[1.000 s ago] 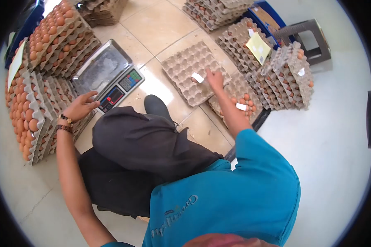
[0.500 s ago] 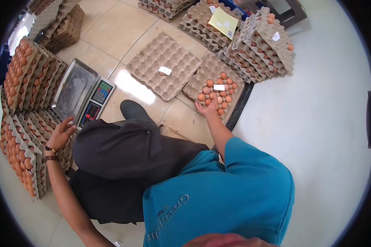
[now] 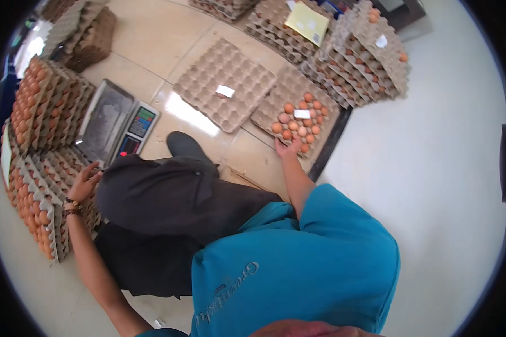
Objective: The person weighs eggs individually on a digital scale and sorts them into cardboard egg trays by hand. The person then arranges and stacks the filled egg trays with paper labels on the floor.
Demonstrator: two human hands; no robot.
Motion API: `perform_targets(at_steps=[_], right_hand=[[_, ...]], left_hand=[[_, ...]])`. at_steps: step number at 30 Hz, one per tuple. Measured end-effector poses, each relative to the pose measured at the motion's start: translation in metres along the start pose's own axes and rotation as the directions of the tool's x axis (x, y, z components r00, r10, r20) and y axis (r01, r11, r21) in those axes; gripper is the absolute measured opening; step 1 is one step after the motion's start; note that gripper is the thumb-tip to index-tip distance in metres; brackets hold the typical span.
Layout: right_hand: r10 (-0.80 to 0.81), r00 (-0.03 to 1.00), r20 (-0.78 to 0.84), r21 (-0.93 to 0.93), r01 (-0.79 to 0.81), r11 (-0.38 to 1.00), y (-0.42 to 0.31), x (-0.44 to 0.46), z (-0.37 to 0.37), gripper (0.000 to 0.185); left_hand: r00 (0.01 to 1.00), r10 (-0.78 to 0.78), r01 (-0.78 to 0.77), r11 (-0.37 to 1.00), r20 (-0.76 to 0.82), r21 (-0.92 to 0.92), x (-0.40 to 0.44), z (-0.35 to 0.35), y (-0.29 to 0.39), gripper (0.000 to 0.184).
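Observation:
My right hand is at the near edge of a cardboard egg tray, thumb and fingers apart, touching or just beside the closest eggs. Brown eggs fill part of that tray, and a white paper slip lies on them. My left hand hangs open between my knee and the egg stack, close to the front corner of a digital scale. Red digits glow on the scale's display; its metal pan carries nothing.
Left of the scale rise tall stacks of filled egg trays. Another tray on the tiles holds one egg under a slip. More stacks stand at the back right, one topped by a yellow paper. My boot is in the middle.
My right hand has drawn back from over the eggs to the tray's near edge. My left hand has shifted slightly down beside the scale. The view has tilted a little.

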State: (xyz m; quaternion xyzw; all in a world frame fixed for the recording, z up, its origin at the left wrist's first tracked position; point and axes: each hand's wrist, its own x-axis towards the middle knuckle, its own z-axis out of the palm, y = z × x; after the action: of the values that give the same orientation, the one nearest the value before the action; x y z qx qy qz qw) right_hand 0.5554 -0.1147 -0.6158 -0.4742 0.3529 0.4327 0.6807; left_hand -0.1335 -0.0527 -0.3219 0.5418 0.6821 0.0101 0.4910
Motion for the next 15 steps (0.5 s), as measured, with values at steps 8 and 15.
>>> perform_targets(at_steps=[8, 15], right_hand=[[-0.040, 0.999, 0.028, -0.118, 0.043, 0.992, -0.017, 0.016, -0.014, 0.061], [-0.049, 0.998, 0.038, -0.205, 0.056, 0.977, -0.063, 0.006, -0.036, 0.062]], left_hand=[[1.000, 0.011, -0.011, 0.999, 0.003, 0.034, 0.001, 0.010, -0.031, 0.050], [0.998, 0.034, -0.013, 0.937, -0.054, 0.349, -0.002, 0.021, 0.034, 0.052]])
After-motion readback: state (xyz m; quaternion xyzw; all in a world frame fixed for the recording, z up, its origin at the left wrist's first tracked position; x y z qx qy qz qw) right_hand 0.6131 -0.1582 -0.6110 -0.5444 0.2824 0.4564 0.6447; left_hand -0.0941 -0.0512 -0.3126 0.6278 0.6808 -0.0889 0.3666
